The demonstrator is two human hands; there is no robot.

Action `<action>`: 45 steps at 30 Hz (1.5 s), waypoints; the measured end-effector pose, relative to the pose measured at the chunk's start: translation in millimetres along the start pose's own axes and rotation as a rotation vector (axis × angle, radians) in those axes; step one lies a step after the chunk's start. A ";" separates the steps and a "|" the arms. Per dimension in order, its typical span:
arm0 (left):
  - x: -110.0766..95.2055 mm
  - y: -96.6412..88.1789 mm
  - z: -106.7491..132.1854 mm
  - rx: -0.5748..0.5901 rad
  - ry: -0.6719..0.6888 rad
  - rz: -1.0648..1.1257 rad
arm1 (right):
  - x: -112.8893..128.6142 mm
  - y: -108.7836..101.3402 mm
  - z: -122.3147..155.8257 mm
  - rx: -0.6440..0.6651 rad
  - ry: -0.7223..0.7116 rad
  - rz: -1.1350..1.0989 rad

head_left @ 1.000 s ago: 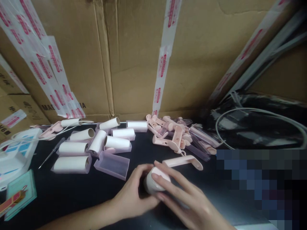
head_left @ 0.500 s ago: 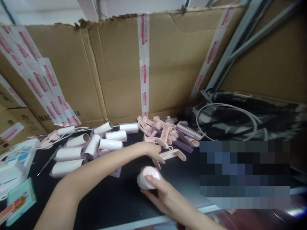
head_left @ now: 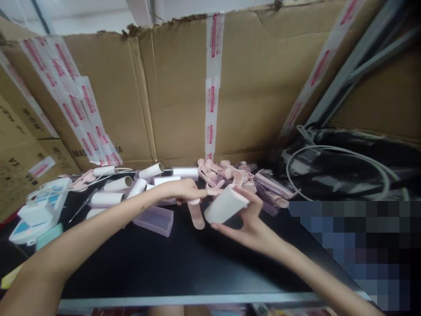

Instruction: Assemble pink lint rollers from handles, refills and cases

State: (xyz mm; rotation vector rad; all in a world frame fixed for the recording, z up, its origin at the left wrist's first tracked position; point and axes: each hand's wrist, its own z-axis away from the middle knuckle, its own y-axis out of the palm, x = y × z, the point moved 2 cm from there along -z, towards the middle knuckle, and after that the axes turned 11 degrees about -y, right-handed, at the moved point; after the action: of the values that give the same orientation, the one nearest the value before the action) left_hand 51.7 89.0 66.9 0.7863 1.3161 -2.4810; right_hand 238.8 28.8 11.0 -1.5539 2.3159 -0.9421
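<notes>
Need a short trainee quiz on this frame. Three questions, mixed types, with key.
1. Which hand holds the white roll?
2. True or false: the nearest purple tray lies to the left of that roll.
3. Fill in the colour: the left hand holds a ____ bracket.

Key:
1. The right hand.
2. True.
3. Pink.
</notes>
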 end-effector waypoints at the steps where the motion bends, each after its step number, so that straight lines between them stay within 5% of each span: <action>1: 0.7 -0.6 -0.1 -0.031 -0.017 0.019 | -3.8 10.5 2.0 0.020 -0.030 -0.018; 8: 11.1 13.3 3.5 -0.061 0.122 0.353 | -12.9 54.4 27.8 0.049 -0.100 -0.036; 14: 26.0 42.8 14.9 -0.316 0.350 0.289 | -9.4 50.5 26.0 0.124 -0.083 -0.114; 20: 22.3 65.0 -4.3 -0.324 0.482 0.376 | -2.1 39.5 15.6 0.169 0.052 0.016; 25: 8.0 55.5 -12.6 -0.237 0.425 0.642 | -1.3 14.8 -16.7 0.265 0.025 0.166; 28: -0.9 51.6 -1.6 -0.095 0.402 0.971 | -6.5 -4.3 -42.5 0.138 0.056 0.126; 30: -2.7 53.2 9.4 0.051 0.329 1.214 | -12.0 -9.5 -55.2 0.057 0.112 0.025; 34: 3.3 65.0 31.0 0.324 0.194 1.482 | -12.9 7.8 -60.4 0.214 0.197 -0.316; 38: 19.5 80.3 42.0 0.157 0.075 1.654 | 4.0 22.3 -48.2 0.169 0.244 -0.237; 45: 26.7 104.0 44.4 0.044 -0.026 1.735 | 26.5 20.3 -35.1 0.212 0.158 0.105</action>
State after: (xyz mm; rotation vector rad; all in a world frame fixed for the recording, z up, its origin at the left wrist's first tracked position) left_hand 58.6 -5.5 -0.3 1.1237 0.1502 -1.0450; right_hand 194.8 24.2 30.9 -1.3052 2.2844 -1.2770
